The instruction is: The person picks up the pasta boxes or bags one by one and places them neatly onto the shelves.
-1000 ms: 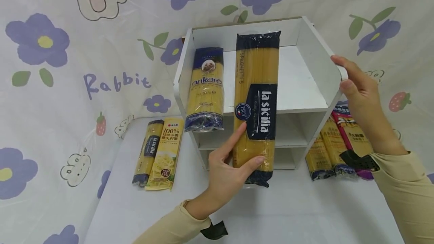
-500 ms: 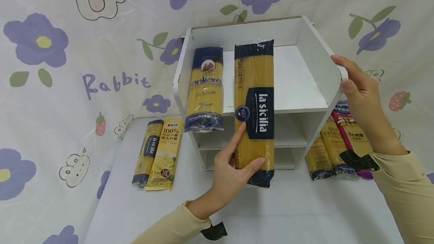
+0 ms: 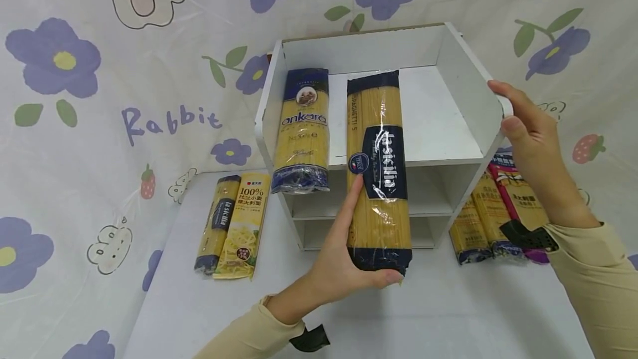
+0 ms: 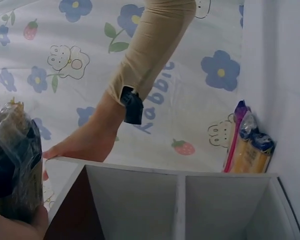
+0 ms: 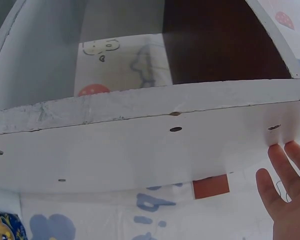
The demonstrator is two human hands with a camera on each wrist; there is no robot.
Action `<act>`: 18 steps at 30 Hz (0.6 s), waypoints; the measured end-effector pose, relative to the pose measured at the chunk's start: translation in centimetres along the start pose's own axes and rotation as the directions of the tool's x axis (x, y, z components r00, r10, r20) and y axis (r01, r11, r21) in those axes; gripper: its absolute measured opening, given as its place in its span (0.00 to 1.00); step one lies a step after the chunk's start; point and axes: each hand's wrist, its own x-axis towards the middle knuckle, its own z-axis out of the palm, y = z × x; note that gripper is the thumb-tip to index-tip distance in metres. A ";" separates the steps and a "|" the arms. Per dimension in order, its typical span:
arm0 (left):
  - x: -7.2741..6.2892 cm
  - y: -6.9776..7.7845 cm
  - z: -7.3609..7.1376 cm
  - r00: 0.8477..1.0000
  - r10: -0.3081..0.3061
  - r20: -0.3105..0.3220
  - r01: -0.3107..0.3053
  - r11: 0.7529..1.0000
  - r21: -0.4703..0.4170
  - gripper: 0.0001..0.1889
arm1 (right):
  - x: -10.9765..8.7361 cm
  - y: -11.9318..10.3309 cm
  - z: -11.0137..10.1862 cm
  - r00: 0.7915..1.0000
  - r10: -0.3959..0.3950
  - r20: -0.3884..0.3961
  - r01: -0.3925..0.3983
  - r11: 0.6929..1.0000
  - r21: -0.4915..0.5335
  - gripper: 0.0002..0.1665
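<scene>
My left hand [image 3: 339,270] holds a pack of spaghetti [image 3: 380,226] with a dark blue "la sicilia" label, the thumb across its bottom end and the index finger along its left side. The pack's top overlaps the top shelf in the head view; its crinkled end [image 4: 15,160] shows in the left wrist view. My right hand [image 3: 533,143] grips the front corner of the white shelf unit's right side panel [image 3: 473,79]. Fingertips [image 5: 276,150] touch that panel's outer face in the right wrist view. A blue-ended "ankara" pasta pack [image 3: 301,132] lies on the top shelf at the left.
Left of the unit, another la sicilia pack [image 3: 217,226] and a yellow noodle pack [image 3: 242,226] lie on the white table [image 3: 209,314]. Several pasta packs [image 3: 493,226] lie to its right. Behind hangs a flowered cloth [image 3: 199,15]. Two lower compartments [image 3: 428,193] face me.
The held spaghetti pack has come down, its top end lower against the top shelf. My left thumb has shifted from the pack's front to its bottom end. The right hand stays on the panel.
</scene>
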 end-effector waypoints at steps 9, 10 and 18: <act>0.3 1.7 -0.3 0.997 -0.023 0.070 0.014 0.993 0.116 0.77 | -0.1 -0.1 0.0 1.000 0.003 0.005 -0.003 1.000 -0.025 0.31; 0.3 1.8 -0.3 0.998 -0.025 0.059 0.018 0.993 0.120 0.75 | -0.1 -0.2 0.0 1.000 0.006 0.004 -0.006 0.999 -0.032 0.31; 0.6 3.3 0.2 0.996 -0.077 -0.037 0.079 0.995 0.065 0.62 | -0.1 -0.3 0.0 1.000 0.025 0.001 -0.025 0.996 -0.083 0.29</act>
